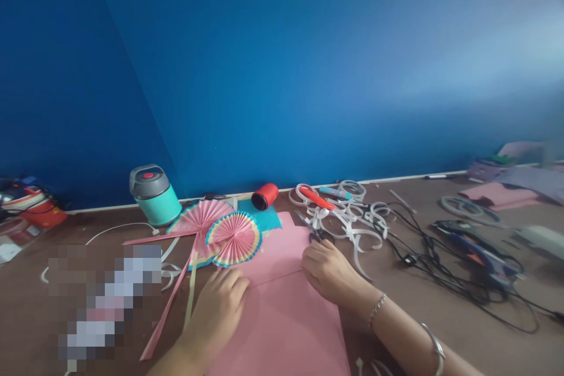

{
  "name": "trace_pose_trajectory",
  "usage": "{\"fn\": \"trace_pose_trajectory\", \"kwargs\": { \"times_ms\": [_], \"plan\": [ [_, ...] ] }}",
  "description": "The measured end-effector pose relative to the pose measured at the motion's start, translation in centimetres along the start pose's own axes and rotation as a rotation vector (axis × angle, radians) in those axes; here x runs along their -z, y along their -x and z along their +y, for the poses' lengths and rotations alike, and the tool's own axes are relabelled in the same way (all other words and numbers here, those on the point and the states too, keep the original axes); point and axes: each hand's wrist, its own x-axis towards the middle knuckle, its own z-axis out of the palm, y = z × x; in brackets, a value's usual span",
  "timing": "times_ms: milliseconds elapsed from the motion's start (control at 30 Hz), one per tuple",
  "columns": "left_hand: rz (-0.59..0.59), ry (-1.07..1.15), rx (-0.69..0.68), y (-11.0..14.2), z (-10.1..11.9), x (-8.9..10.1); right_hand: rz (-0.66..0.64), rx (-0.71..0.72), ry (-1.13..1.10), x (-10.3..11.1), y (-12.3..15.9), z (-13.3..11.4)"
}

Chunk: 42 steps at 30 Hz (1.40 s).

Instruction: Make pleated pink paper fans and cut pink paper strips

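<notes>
A large pink paper sheet (282,323) lies in front of me, with a crease or edge running across it between my hands. My left hand (222,296) is at its left edge, fingers curled down onto the paper; the fingertips are partly hidden. On the right edge rests my right hand (325,267), closed, its fingers bent against the sheet. Just beyond its knuckles are dark-handled scissors (316,232), blades pointing away. Pink pleated paper fans, one a half circle (200,218) and one nearly round (234,239), lie beyond my left hand, edged in yellow and blue.
A teal flask (158,202) and a red roll (265,196) stand near the blue wall (282,70). White strips (352,220) with a red pen-like item (316,197) lie beyond the scissors. Black cables (434,264) spread rightward. A blurred-out object (114,302) lies left.
</notes>
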Motion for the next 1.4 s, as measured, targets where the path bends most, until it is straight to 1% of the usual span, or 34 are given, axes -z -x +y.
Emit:
{"fn": "trace_pose_trajectory", "kwargs": {
  "times_ms": [200, 367, 567, 733, 867, 933, 967, 1100, 1167, 1300, 1400],
  "plan": [
    [-0.019, 0.006, 0.014, -0.1, 0.0, -0.1, -0.003, -0.057, -0.096, -0.2, -0.1, 0.2],
    [-0.001, 0.153, 0.1, -0.5, 0.1, 0.2, 0.013, -0.148, -0.3, -0.3, -0.2, 0.9],
    [0.037, 0.25, 0.158, -0.6, -0.1, 0.3, 0.051, -0.171, -0.41, -0.9, -0.3, 1.2],
    [0.097, 0.224, 0.199, -1.2, -0.1, -0.1, 0.081, -0.292, -0.384, -1.8, -0.8, 0.9],
    [0.084, 0.15, 0.228, -1.5, 0.3, 0.0, 0.054, -0.353, -0.324, -1.5, -1.1, 0.3],
    [0.072, 0.109, 0.203, -1.4, 0.6, 0.2, 0.044, -0.326, -0.272, -1.1, -1.1, -0.3],
    [0.065, 0.09, 0.172, -1.3, 0.7, 0.2, 0.038, -0.286, -0.233, -1.0, -1.1, -0.6],
    [0.034, 0.051, 0.011, -1.3, 1.1, 0.0, -0.053, 0.001, -0.09, -0.7, -1.0, -1.8],
    [0.018, 0.038, -0.023, -1.3, 1.2, -0.1, -0.099, 0.077, -0.07, -0.7, -1.0, -2.1],
    [-0.04, -0.006, -0.008, -1.0, 1.3, -0.1, -0.135, 0.031, -0.063, -0.6, -0.8, -1.9],
    [-0.057, -0.038, 0.064, -0.4, 0.8, 0.1, -0.135, -0.04, -0.082, -0.4, -0.1, -1.1]
  ]
}}
